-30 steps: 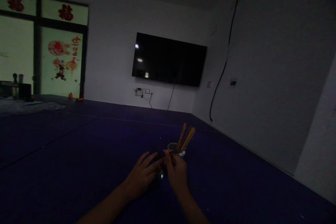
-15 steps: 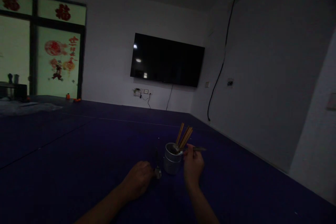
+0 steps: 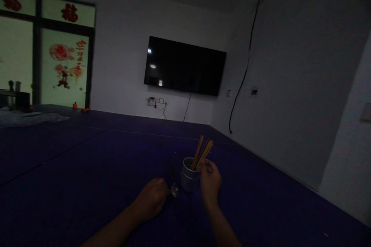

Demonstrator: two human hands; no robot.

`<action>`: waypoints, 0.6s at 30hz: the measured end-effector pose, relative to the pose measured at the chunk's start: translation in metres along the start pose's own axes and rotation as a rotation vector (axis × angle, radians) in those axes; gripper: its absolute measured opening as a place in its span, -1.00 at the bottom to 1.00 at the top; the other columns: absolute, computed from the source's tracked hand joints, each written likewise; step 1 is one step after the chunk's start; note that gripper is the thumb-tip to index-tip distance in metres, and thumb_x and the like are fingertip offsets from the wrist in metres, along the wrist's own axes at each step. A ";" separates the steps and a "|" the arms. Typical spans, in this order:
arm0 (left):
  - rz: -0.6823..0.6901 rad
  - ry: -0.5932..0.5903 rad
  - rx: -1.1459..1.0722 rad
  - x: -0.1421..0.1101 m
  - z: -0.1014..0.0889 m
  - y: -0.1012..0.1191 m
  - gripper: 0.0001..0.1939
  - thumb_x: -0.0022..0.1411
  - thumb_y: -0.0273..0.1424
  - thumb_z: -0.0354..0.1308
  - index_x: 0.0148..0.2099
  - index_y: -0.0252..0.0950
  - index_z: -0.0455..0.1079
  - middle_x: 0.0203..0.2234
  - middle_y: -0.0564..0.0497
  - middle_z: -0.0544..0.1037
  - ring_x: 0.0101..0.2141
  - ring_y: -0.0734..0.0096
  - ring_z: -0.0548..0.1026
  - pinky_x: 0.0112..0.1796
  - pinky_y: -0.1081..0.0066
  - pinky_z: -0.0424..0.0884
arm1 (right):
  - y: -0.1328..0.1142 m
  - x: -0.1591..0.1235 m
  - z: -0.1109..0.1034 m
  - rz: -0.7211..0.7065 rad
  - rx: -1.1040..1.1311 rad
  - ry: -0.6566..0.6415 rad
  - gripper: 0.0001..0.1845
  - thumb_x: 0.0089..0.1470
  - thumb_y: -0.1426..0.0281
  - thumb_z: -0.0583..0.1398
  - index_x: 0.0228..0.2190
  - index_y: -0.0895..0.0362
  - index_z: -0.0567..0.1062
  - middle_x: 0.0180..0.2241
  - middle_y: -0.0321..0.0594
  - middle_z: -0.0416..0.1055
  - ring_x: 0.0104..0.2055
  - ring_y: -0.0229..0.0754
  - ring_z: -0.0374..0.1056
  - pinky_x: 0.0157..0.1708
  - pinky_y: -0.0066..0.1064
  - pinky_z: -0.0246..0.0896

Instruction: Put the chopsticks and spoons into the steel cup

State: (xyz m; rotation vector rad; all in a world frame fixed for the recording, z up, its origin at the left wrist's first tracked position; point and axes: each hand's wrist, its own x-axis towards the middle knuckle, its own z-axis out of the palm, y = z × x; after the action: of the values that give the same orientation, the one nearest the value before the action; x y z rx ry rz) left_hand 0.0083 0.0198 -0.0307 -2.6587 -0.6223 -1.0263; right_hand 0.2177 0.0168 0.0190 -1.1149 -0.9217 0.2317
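Right grip (image 3: 211, 180) has shifted inward, the metal handle it held no longer showing; fingertips look narrowly pinched — on what, I can't tell — at the grey cup (image 3: 189, 181) just left. Chopsticks (image 3: 198, 153) stand inside, so slow easing should avoid jostling them. Left grip (image 3: 153, 197) curls, hold unclear, beside a spoon (image 3: 174, 190) rightward.

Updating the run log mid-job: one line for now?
left hand: beside spoon | right hand: at gray cup rim | chopsticks: leaning in cup
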 end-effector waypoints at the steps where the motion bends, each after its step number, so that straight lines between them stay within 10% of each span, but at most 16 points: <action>1: -0.004 -0.001 0.002 0.000 0.001 0.000 -0.71 0.20 -0.60 -0.17 -0.22 -0.27 0.36 -0.43 -0.03 0.46 -0.39 0.40 0.36 -0.36 0.41 0.26 | 0.000 0.000 0.000 0.001 -0.002 -0.002 -0.52 -0.06 0.04 0.15 -0.30 0.21 0.47 -0.52 -0.17 0.48 -0.50 -0.13 0.39 -0.52 -0.41 0.17; 9: -0.007 -0.013 0.044 0.000 0.004 -0.001 -0.73 0.17 -0.60 -0.14 -0.27 -0.27 0.35 -0.45 -0.01 0.45 -0.41 0.41 0.35 -0.38 0.40 0.25 | -0.005 -0.003 -0.001 0.015 -0.008 0.020 -0.37 -0.03 -0.03 0.12 -0.14 0.25 0.43 -0.48 -0.13 0.51 -0.50 -0.12 0.40 -0.51 -0.40 0.19; 14: -0.016 -0.004 0.038 0.001 0.000 0.001 -0.73 0.17 -0.61 -0.14 -0.28 -0.26 0.36 -0.45 -0.01 0.45 -0.40 0.41 0.35 -0.38 0.41 0.25 | -0.013 -0.012 -0.002 -0.219 -0.209 0.085 -0.43 0.08 0.02 0.05 -0.14 0.25 0.46 -0.56 -0.19 0.47 -0.57 -0.19 0.35 -0.54 -0.43 0.14; 18: -0.104 0.021 0.081 -0.001 0.002 -0.002 -0.77 0.12 -0.62 -0.10 -0.35 -0.28 0.34 -0.47 -0.01 0.43 -0.42 0.40 0.34 -0.39 0.41 0.24 | -0.018 -0.030 0.007 -0.534 -0.448 -0.218 -0.60 0.15 0.15 0.03 -0.32 0.13 0.55 -0.41 -0.15 0.53 -0.42 -0.19 0.43 -0.39 -0.45 0.19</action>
State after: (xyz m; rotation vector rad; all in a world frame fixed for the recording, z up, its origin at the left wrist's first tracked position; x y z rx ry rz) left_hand 0.0085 0.0218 -0.0327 -2.5664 -0.7877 -1.0315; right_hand 0.1892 -0.0040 0.0194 -1.2159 -1.4770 -0.3133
